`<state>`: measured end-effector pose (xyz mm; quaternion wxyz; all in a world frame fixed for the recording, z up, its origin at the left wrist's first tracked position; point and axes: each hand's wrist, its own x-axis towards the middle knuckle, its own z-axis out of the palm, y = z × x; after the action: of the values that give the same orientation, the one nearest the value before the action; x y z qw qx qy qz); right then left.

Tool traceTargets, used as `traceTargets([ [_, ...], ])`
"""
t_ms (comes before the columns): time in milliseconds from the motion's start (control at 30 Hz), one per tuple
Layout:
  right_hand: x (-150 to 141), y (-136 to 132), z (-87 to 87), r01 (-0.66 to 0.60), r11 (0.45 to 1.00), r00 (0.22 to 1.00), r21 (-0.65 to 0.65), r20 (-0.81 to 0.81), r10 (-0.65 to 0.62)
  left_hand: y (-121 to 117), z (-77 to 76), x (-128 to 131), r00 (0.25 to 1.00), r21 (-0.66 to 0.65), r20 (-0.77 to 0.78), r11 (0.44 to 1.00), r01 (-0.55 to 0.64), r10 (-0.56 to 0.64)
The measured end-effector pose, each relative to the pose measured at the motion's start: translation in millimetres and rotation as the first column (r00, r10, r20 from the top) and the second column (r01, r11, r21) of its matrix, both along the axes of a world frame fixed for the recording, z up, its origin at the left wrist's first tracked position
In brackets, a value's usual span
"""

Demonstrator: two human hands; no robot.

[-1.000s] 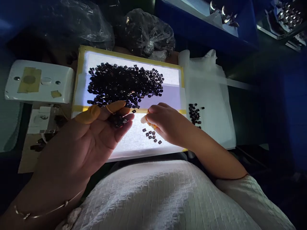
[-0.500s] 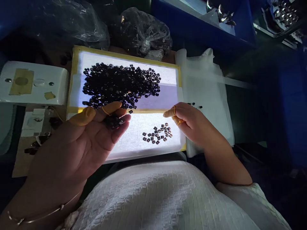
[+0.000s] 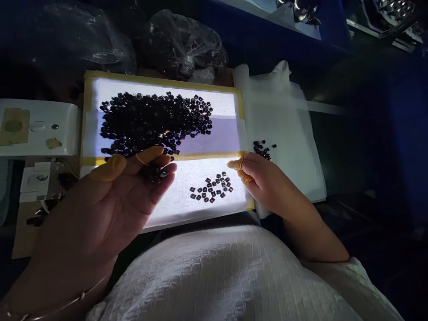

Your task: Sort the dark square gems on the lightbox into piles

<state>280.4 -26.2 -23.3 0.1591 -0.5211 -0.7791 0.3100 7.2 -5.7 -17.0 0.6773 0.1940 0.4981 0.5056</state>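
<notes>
My left hand (image 3: 110, 209), palm up, cups several small dark beads (image 3: 154, 173) in its curled fingers; yellow finger cots cover its thumb and index finger. It hangs over the left front of a lit panel (image 3: 187, 211) edged with yellow tape. Toward the panel's right edge, my right hand (image 3: 267, 180) has its cot-covered index finger stretched out and a second cot-covered digit apart below it. Nothing shows between them. Left of that fingertip lies a loose group of small square dark beads (image 3: 213, 193). A large heap of dark beads (image 3: 143, 118) covers the panel's back half.
Right of the panel, white translucent sheets (image 3: 287, 120) carry a small cluster of dark beads (image 3: 262, 149), partly behind my right hand. Clear plastic bags (image 3: 187, 44) stand behind. A white switch box (image 3: 40, 127) sits at the left. Metal parts (image 3: 302, 11) rest on a blue shelf.
The view has shifted, moving the panel left in the picture. My right hand has moved slightly right and toward me over the panel, and more of the beads beside it show on the sheets.
</notes>
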Motion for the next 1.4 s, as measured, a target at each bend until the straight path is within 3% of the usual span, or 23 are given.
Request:
traceTargets([
  [200, -21, -1, 8.5, -0.057, 0.996, 0.99, -0.063, 0.124, 0.065, 2, 6.7, 7, 0.999, -0.063, -0.032, 0.998, 0.015, -0.017],
  [333, -19, 0, 6.7, -0.082, 0.993, 0.996, -0.08, 0.013, 0.084, 2, 9.7, 8, 0.999, -0.083, -0.046, 0.997, 0.004, -0.008],
  [433, -10, 1, 1.4, -0.004, 1.0, 0.999, -0.019, -0.038, 0.003, 0, 6.2, 7, 0.999, -0.08, -0.038, 0.997, -0.011, 0.008],
  [633, -1, 1, -6.1, 0.058, 0.998, 0.996, 0.022, -0.075, -0.057, 1, 0.6, 5, 1.0, -0.012, -0.01, 1.0, 0.022, -0.022],
  [1200, -2, 0, -9.9, 0.04, 0.998, 0.995, 0.04, -0.092, -0.036, 2, 6.0, 8, 1.0, -0.096, -0.024, 0.995, -0.022, 0.02],
  [1300, -9, 4, -5.4, -0.027, 0.997, 0.999, 0.07, -0.033, 0.029, 2, 5.0, 8, 1.0, -0.091, 0.006, 0.996, -0.004, 0.004],
  [1400, -22, 11, 2.2, -0.182, 0.977, 0.981, 0.112, 0.086, 0.173, 2, 5.6, 10, 1.0, -0.125, 0.015, 0.992, 0.013, -0.011],
])
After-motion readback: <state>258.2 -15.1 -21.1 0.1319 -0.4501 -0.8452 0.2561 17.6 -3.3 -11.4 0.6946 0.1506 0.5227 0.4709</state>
